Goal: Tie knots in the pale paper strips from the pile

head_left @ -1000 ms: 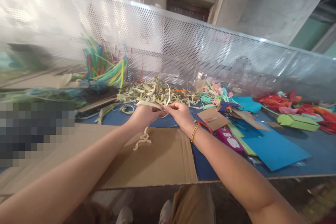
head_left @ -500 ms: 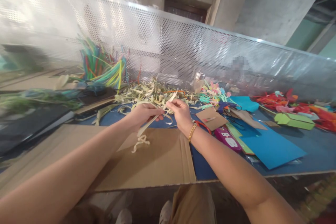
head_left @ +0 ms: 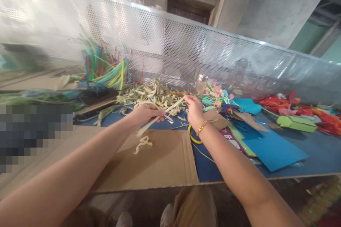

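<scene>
A pale cream strip (head_left: 176,104), perhaps paper or ribbon, is stretched between my hands over the back edge of a cardboard sheet (head_left: 165,166). My left hand (head_left: 147,114) pinches it, and a tail hangs down past the fingers. At the strip's upper right end, the fingertips of my right hand (head_left: 195,110) are closed on it. A curled scrap of similar strip (head_left: 143,144) lies on the cardboard below my left hand. Behind both hands is a heap of curled cream and greenish strips (head_left: 151,92).
A yellow loop (head_left: 194,137) lies by my right wrist. Blue sheets (head_left: 274,149), a purple case (head_left: 233,139) and a green paper box (head_left: 297,123) are to the right, with red pieces (head_left: 274,104) beyond. Colourful stems (head_left: 101,65) stand back left, before a perforated metal panel (head_left: 149,42).
My right hand has moved right and slightly up, away from my left, and a longer length of strip now spans between them. A yellow loop has come into view by my right wrist.
</scene>
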Demonstrator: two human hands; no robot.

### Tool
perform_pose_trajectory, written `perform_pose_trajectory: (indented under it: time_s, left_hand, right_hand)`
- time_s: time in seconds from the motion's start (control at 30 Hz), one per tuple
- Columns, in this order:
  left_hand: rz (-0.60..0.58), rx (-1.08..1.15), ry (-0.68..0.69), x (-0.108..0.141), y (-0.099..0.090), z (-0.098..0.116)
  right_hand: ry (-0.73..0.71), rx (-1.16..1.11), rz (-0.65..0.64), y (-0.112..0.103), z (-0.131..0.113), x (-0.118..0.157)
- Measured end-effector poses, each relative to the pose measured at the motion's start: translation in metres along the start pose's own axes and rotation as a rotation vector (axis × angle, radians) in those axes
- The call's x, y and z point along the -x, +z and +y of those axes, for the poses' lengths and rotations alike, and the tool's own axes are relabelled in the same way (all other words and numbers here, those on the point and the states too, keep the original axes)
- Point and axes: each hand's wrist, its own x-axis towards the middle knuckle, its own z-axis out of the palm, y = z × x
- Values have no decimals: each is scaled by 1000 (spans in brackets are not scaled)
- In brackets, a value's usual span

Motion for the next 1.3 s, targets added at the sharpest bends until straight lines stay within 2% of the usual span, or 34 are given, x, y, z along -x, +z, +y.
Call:
perform_pose_trajectory:
  time_s: [0.1,0.2,0.37,0.5,0.6,0.7,0.8,0.9,0.97,1.0,1.07,1.17,1.23,1.27,1.3]
  left_hand:
    - [42,42,12,-2,-4,-2]
    - [112,149,-1,-8,-10,-6]
    - [266,306,-27,-16,-17,-9]
    - [282,387,-12,-17,-22,-3]
    - [365,512,106,-20,-32,6]
    - [455,561,194,-22,-48,17]
    - [469,622,172,-20,-60,26]
    - [471,740,93,-18,-62,33]
    - [472,831,50,-20,-61,35]
    - [471,887,45,-21,-62,36]
    - [472,1023,66,-27,-65,40]
    - [500,1210,140,-37,-73,51]
    - [535,1281,171,-43,-77,63]
    - [553,1311,188,-45,-78,69]
    - [560,1341,205,-47,-77,77]
  right_hand:
    - [30,-1,65,-7,0,-10]
    - [27,4,61,-9,-1,-10]
    - [-35,36,-32,2,-5,11]
    - [-77,105,-131,5,-14,25]
    - [-211,288,-350,6,-25,38]
    - [-341,405,-760,13,-40,63]
    - [-458,481,-1075,25,-49,94]
    - [-560,543,-1285,35,-47,111]
    - [-580,616,-1299,37,-44,105]
    - [-578,662,-1244,36,-44,97]
    - [-556,792,-1033,31,-47,78]
    - [-558,959,-884,21,-62,62]
    - [-624,1009,-898,17,-75,74]
    - [-703,1017,-973,18,-82,87]
    - [-818,1008,-1100,19,-88,104]
